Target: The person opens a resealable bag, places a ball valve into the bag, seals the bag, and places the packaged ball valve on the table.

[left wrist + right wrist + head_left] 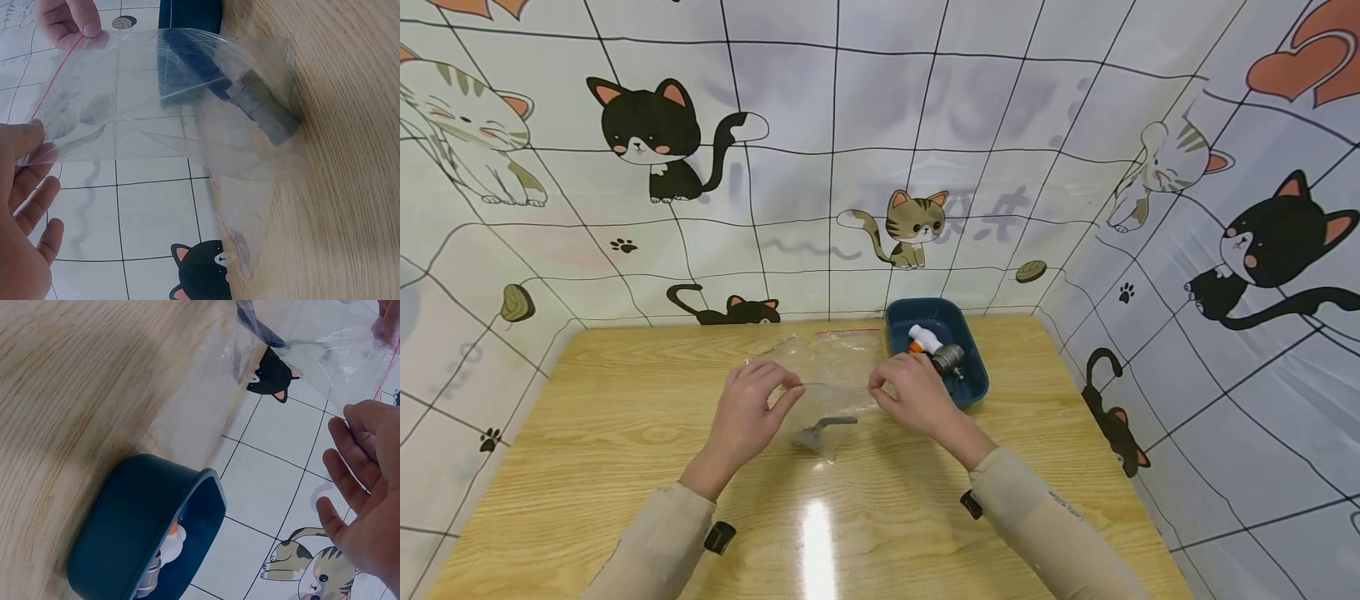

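Between both hands hangs a clear zip bag (144,106) with a red seal line along its top edge. The left hand (745,408) pinches one top corner between thumb and forefinger. At the opposite corner, the right hand (917,396) pinches the bag the same way. Inside, at the bottom of the bag, lies a grey valve-like fitting (265,106) with a long dark blue lever. In the right wrist view, the right hand (369,481) has its other fingers spread loosely, and only part of the bag (337,356) shows.
Behind the hands, more clear plastic bags (850,346) lie flat on the wooden table (625,417). A dark blue bin (977,379) stands just beyond the right hand, holding a white-and-orange part (925,337) and a metallic part (950,358). Cat-printed sheeting (820,183) surrounds the table's back and sides.
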`<state>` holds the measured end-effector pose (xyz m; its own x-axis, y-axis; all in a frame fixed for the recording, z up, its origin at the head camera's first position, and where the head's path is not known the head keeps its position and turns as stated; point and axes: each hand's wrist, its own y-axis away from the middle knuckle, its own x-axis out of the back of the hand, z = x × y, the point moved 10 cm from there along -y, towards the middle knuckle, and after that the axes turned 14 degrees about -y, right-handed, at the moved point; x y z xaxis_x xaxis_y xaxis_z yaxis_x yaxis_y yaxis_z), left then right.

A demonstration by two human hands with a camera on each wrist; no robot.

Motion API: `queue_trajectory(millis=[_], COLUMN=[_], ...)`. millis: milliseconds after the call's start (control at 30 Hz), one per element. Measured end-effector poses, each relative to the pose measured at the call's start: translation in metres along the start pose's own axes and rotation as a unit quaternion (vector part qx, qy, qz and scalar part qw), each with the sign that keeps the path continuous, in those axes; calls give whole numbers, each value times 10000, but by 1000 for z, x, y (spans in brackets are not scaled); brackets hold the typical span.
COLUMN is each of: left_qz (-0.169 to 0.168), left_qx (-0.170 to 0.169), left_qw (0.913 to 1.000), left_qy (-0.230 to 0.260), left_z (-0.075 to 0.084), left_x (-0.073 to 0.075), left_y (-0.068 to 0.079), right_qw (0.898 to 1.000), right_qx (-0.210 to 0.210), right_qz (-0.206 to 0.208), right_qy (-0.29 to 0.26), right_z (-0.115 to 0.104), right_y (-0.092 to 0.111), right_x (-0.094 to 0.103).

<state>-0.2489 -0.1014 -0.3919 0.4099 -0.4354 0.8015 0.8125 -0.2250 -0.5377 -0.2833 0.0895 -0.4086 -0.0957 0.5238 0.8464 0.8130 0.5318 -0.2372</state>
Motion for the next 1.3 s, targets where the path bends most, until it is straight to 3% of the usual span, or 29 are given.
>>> queue_trajectory(millis=[300,567,767,1067,1300], left_qz=[25,179,336,192,481], left_qx=[-20,-179,-270,-264,-741], left_qw=[10000,9997,9990,9988,9886], left_qy=[-44,66,-80,-363,-1219], left_z=[1,7,13,14,29], left_x=[1,2,5,6,11], left_y=[-1,-1,-3,-4,-3], right_qw=[10000,9973,9867,9714,9595], right_qx=[-35,705,1254,1430,1644], right_qz=[-70,-16,558,1320,1659], right_qy=[-57,207,866,1364,1576], right_z=[-2,-47,-77,-86,-94], right_y=[-1,-20,-23,-19,-17], right_x=[-4,-18,-20,-13,-13])
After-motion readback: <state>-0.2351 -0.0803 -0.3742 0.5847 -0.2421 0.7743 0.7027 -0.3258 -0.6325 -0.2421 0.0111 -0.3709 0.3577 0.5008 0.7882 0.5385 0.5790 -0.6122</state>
